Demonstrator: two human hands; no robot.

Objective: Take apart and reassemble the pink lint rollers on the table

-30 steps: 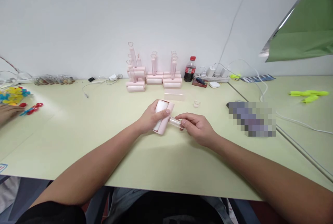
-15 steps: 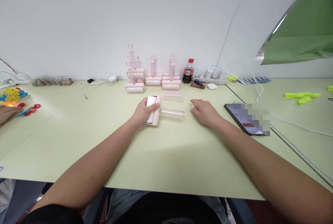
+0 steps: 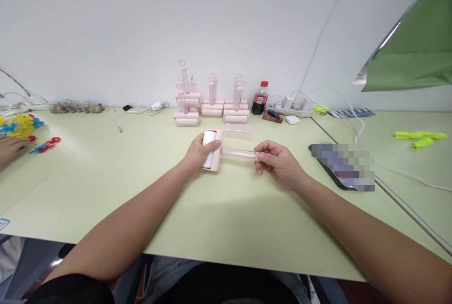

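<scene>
We have the pink roller head mid-frame, left hand clamped around it, probably bracing it against the clear handle that sticks out to the right. Right hand pinches the handle's far end, likely to keep it in line. Our pinch hides that end, so we can't tell what's seated there. Phone at frame right is partly pixelated; a co-worker's hand is cut off at the left edge.

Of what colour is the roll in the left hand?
The roll is white, seen in the head view.
</scene>
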